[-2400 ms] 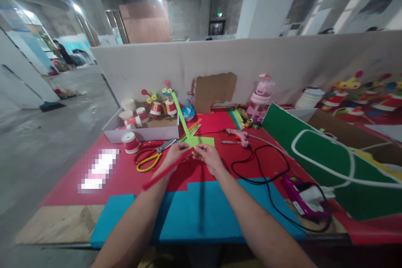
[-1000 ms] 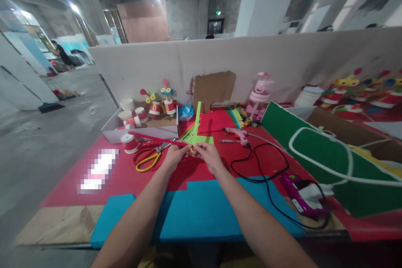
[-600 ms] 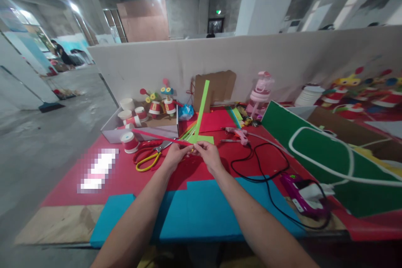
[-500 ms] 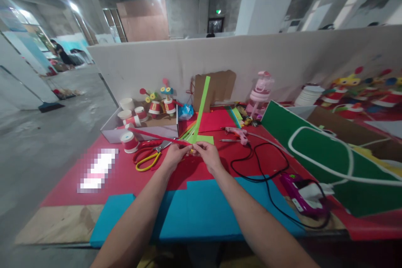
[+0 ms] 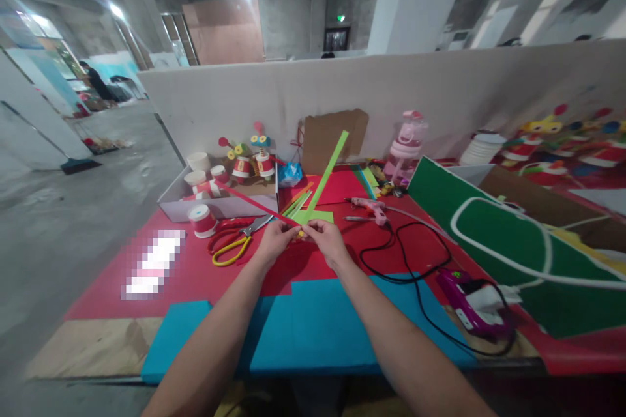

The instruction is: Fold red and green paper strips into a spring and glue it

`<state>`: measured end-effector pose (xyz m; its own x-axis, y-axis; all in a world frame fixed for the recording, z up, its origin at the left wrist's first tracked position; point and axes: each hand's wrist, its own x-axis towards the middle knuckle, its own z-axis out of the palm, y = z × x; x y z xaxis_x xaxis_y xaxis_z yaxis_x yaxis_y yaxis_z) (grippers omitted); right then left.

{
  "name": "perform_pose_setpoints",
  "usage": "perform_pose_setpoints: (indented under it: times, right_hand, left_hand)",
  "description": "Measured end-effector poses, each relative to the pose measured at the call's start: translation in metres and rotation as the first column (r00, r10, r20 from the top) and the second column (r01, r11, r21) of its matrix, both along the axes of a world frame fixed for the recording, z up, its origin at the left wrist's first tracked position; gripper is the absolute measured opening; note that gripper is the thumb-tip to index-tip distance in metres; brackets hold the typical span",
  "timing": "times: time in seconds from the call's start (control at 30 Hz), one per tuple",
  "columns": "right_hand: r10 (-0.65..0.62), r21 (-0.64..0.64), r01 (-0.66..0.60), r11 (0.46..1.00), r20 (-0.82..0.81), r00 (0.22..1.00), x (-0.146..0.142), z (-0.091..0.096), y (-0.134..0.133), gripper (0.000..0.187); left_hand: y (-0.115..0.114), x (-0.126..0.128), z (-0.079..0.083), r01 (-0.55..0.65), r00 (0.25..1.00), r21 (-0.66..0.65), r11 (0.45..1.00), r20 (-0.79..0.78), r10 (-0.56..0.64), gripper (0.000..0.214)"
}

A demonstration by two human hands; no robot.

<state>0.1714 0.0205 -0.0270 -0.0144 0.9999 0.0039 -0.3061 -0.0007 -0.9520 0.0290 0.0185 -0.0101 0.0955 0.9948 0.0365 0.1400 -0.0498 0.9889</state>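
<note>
Along the near table edge lies a blue covering (image 5: 313,332). Beyond it, the left hand (image 5: 274,242) and right hand (image 5: 325,241) nearly meet, thumbs and fingertips pinching the joined near ends of a red strip (image 5: 259,206) and a light-green strip (image 5: 327,176). The red strip slants far left, the green far right. Scissors (image 5: 257,226) lie just left of the hands; a pink glue gun (image 5: 370,210) rests farther right. Far left stands a box (image 5: 244,207) holding cups (image 5: 195,178).
</note>
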Motion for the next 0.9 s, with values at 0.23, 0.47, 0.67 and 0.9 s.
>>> perform_pose_setpoints:
  times: [0.23,0.47,0.67,0.9]
  right_hand:
    - [0.081,-0.021,-0.081,0.996,0.002,0.997,0.0036,0.0014,0.0013,0.036]
    - [0.048,-0.007,-0.048,0.999,0.016,0.999,0.0034,0.0029,-0.0001,0.03]
    - [0.017,-0.031,-0.018,0.999,-0.021,1.0,0.0025,0.0026,0.0004,0.035]
    - [-0.023,-0.009,0.022,1.0,-0.039,0.999,-0.0027,0.0035,-0.0027,0.035]
  left_hand:
    - [0.0026,-0.0015,-0.0057,-0.044,0.998,0.02,0.999,-0.048,0.045,0.033]
    - [0.0051,-0.0005,-0.0083,0.044,0.997,0.076,0.996,0.057,-0.048,0.03]
    - [0.0009,0.0009,-0.0001,0.084,0.991,0.027,0.996,0.104,-0.087,0.033]
    - [0.004,0.0009,-0.0043,0.07,0.989,0.09,0.993,0.127,-0.081,0.029]
